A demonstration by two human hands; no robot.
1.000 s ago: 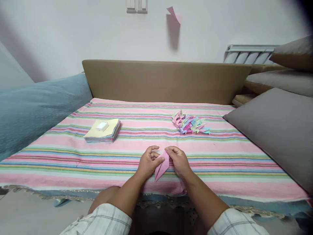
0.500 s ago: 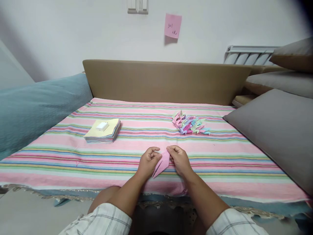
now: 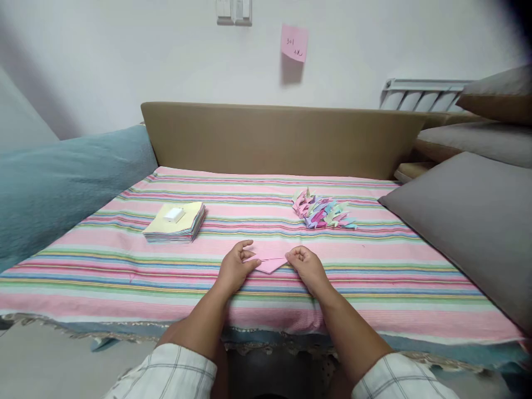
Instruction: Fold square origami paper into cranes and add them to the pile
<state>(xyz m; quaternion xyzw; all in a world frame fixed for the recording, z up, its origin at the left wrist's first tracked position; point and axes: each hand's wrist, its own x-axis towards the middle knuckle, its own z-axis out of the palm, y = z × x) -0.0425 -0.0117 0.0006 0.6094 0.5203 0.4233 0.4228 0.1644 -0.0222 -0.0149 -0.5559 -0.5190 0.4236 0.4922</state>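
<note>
Left hand (image 3: 235, 269) and right hand (image 3: 306, 267): each grip pinched on opposite ends of pink paper (image 3: 270, 266). Striped cloth (image 3: 245, 219) bears colored paper heap (image 3: 322, 213), sheet stack (image 3: 189, 215); white block (image 3: 174, 215) atop stack.

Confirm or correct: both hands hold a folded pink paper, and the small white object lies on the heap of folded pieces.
Not quite: the head view shows the small white object on the paper stack. The left hand and right hand do hold the pink paper.

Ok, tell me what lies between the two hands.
In the head view, a folded pink paper spans from the left hand to the right hand.
</note>
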